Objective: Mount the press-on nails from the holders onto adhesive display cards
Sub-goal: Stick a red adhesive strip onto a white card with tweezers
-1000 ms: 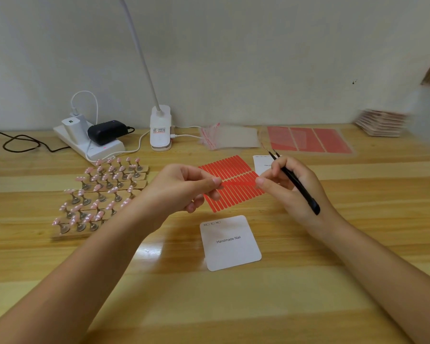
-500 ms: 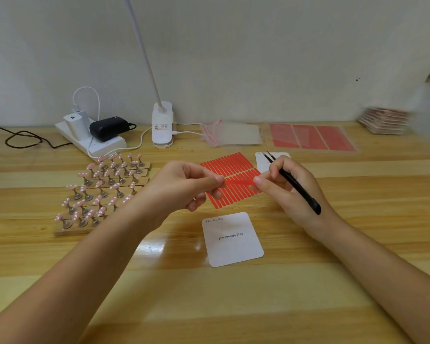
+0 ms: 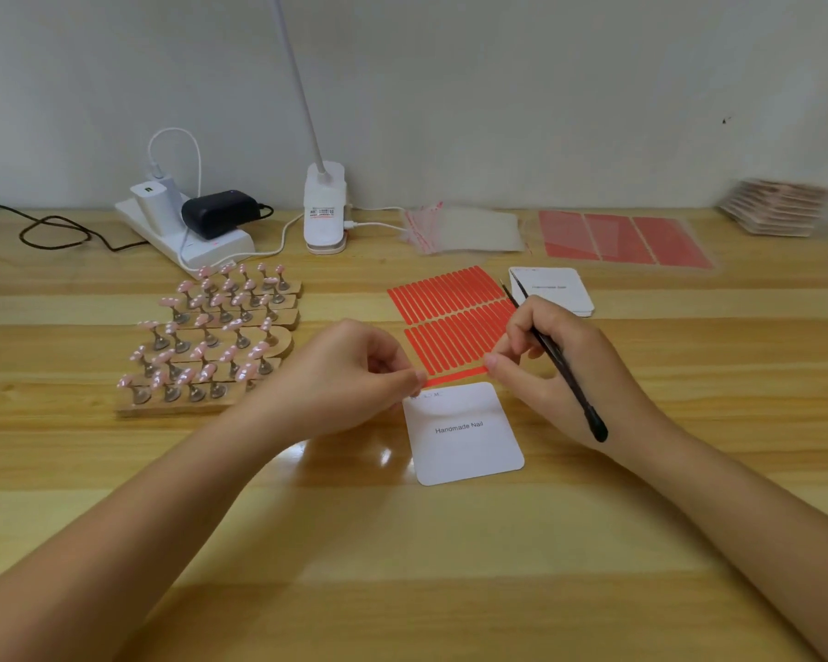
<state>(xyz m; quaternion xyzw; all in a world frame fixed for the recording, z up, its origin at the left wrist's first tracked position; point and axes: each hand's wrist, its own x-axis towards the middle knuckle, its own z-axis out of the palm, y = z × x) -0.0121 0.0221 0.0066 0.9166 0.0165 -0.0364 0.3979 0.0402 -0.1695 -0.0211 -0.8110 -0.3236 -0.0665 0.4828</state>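
My left hand (image 3: 350,370) and my right hand (image 3: 550,360) each pinch one end of a thin red adhesive strip (image 3: 455,376), stretched just above the top edge of a white display card (image 3: 464,434) printed "Handmade Nail". Black tweezers (image 3: 560,363) lie tucked in my right hand, tips pointing away. Behind the strip lies the red sheet of adhesive strips (image 3: 445,312). Pink press-on nails on metal stands fill wooden holders (image 3: 211,336) at the left.
A stack of white cards (image 3: 553,289) lies behind my right hand. Along the wall are a power strip with chargers (image 3: 182,222), a lamp clamp base (image 3: 325,210), clear bags (image 3: 464,229), red adhesive sheets (image 3: 622,238) and a stack of cards (image 3: 775,207).
Both hands have carried the red strip toward me, from over the red sheet down to the top edge of the white card.
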